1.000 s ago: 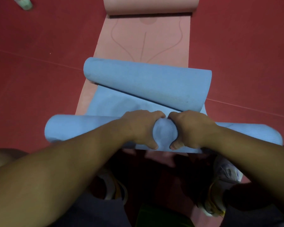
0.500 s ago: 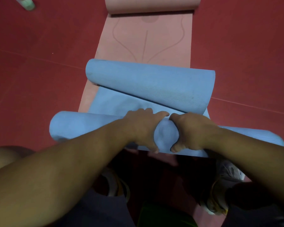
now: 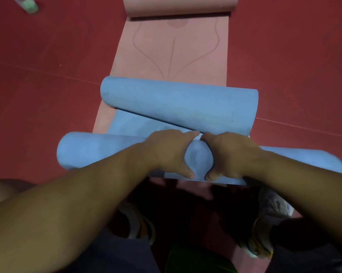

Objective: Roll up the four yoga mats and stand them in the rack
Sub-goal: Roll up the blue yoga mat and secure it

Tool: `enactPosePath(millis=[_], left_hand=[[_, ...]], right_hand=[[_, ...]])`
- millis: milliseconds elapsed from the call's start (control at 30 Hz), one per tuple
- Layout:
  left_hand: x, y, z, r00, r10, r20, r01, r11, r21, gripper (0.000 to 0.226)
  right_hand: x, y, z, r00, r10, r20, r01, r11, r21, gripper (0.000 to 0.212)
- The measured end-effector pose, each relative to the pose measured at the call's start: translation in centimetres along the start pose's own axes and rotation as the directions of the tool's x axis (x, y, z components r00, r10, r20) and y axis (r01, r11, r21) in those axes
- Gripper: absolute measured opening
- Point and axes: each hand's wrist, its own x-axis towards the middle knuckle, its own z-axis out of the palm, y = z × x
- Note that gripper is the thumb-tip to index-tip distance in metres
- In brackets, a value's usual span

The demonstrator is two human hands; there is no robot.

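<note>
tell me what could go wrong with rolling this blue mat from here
1. Both hands, left and right, grip only the middle of the near roll of the blue foam yoga mat, so its ends could loosen or telescope.
2. The mat's far end is itself curled, at an angle; the two rolls may meet crookedly.
3. It lies on the pink patterned yoga mat, which might drag along.

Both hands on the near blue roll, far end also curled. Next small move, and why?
Probably keep rolling the near roll forward: both the left hand and right hand grip it mid-length, and a flat strip of blue mat still separates it from the far curl.
</note>
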Motion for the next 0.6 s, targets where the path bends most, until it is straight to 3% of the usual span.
enactPosePath(millis=[100, 167, 333, 467, 533, 600], left_hand=[[0.1, 0.4, 0.4, 0.995, 0.042, -0.094, -0.022, 0.979, 0.204, 0.125], [0.2, 0.3, 0.5, 0.993, 0.033, -0.115, -0.005, 0.972, 0.234, 0.111], [0.5, -1.1, -0.2, 1.0, -0.024, -0.005, 0.024, 0.999, 0.021, 0.091], [0.5, -1.0, 0.2, 1.0, -0.007, 0.007, 0.007, 1.0, 0.004, 0.104], [0.5, -0.9, 0.2, 0.998, -0.005, -0.059, 0.01, 0.995, 0.097, 0.119], [0.6, -0.5, 0.2, 0.994, -0.006, -0.109, 0.029, 0.977, 0.211, 0.118]], right_hand=[[0.4, 0.8, -0.8, 0.996, 0.012, 0.085, -0.026, 0.987, 0.16, 0.087], [0.4, 0.6, -0.1, 0.997, 0.004, 0.082, -0.018, 0.986, 0.165, 0.089], [-0.2, -0.6, 1.5, 0.997, -0.024, -0.073, 0.011, 0.985, -0.171, 0.122], [0.3, -0.4, 1.1, 0.999, 0.006, -0.051, -0.01, 0.996, -0.086, 0.087], [0.6, 0.5, -0.2, 1.0, 0.02, 0.023, -0.022, 0.998, 0.062, 0.083], [0.7, 1.1, -0.8, 0.997, 0.02, 0.079, -0.033, 0.987, 0.16, 0.086]])
